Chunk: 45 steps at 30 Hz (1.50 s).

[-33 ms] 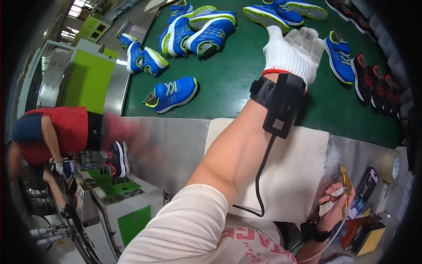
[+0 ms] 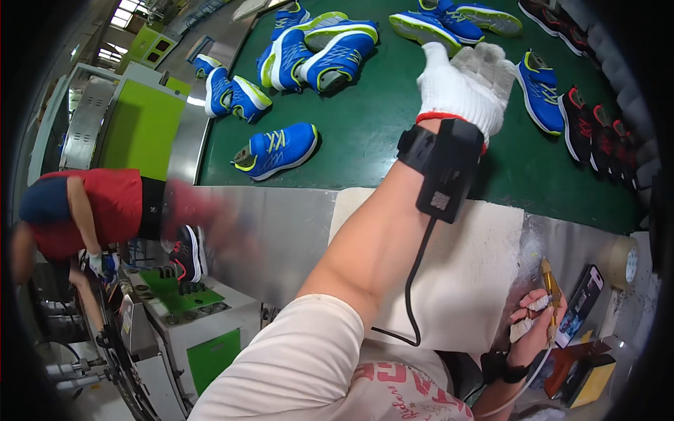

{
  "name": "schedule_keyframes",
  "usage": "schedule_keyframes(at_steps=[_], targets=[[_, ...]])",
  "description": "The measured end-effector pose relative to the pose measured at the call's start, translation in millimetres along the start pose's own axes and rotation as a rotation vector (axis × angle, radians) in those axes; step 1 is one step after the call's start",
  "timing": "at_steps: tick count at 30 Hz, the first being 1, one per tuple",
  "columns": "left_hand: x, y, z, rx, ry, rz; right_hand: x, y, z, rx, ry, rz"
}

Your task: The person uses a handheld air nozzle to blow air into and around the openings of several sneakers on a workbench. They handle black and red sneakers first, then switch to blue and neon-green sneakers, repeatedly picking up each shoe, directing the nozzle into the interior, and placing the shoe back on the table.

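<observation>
Between one and two o'clock, over the green tabletop [image 2: 382,116], the left hand [image 2: 465,88] lies palm up in a white glove, fingers loosely extended and slightly bent; nothing shows in it. Just past its thumb is a group of blue shoes [image 2: 425,29]; whether glove and sole touch, I cannot tell. At four o'clock the right hand [image 2: 535,321] has its fingers closed around a slim brass tool [image 2: 551,284], tip toward twelve, just off the edge of the pale mat [image 2: 470,274]. A single blue shoe [image 2: 284,149] rests between ten and eleven, a heap of shoes [image 2: 344,56] near twelve, one upright blue shoe [image 2: 540,98] at two, with black-and-red shoes [image 2: 579,130] beside it. Judging by this, the work stands between pieces: neither hand holds a shoe, and no visible mark tells finished ones from those left.
</observation>
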State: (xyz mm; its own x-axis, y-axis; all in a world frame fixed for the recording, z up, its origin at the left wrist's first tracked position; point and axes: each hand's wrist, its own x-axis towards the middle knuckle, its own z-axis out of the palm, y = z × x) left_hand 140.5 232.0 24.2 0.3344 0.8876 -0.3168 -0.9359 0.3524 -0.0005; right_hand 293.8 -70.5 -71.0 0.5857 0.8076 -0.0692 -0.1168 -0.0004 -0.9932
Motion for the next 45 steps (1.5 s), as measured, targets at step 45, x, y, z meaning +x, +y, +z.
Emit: schedule_keyframes(at_steps=[45], targets=[[-310,-12,23,0.435,-0.784,0.247,18,32,-30,0.226,-0.115,0.121]])
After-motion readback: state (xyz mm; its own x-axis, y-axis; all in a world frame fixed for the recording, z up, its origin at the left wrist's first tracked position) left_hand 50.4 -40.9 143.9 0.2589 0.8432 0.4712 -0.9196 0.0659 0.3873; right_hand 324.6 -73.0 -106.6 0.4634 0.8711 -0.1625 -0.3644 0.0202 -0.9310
